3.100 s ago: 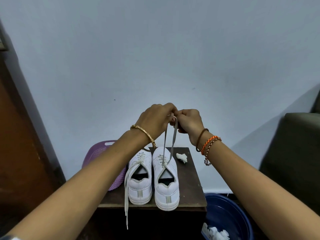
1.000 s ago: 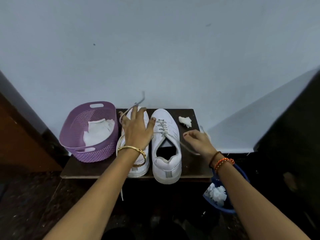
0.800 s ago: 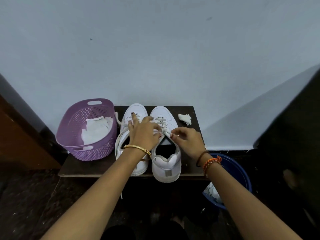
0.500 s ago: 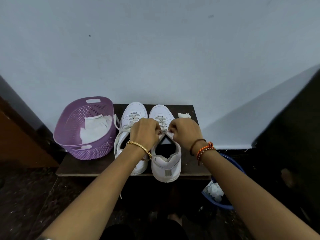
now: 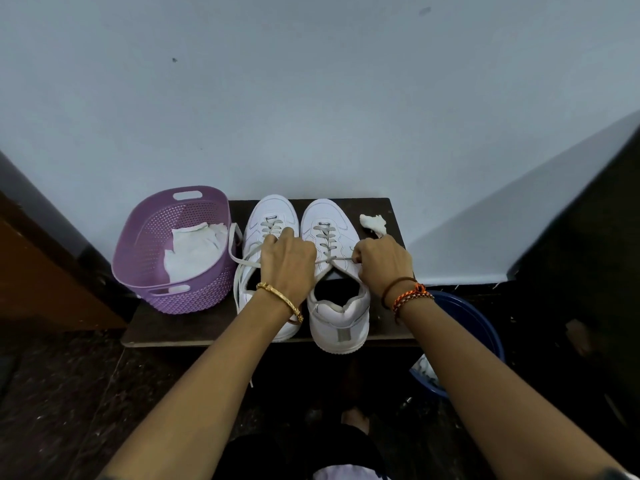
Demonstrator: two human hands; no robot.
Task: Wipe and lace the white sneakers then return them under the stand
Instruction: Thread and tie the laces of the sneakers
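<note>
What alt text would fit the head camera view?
Left hand and right hand pull the laces of the right white sneaker, which stands beside the left white sneaker on a dark stand, with a purple basket at left.

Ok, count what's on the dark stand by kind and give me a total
White sneakers: 2, left sneaker and right sneaker
Purple basket: 1
Crumpled white wipe: 1
Total: 4, not counting the cloths inside the basket.

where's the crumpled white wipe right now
The crumpled white wipe lies at the stand's far right corner, beside the right sneaker's toe, just beyond the right hand.
</note>
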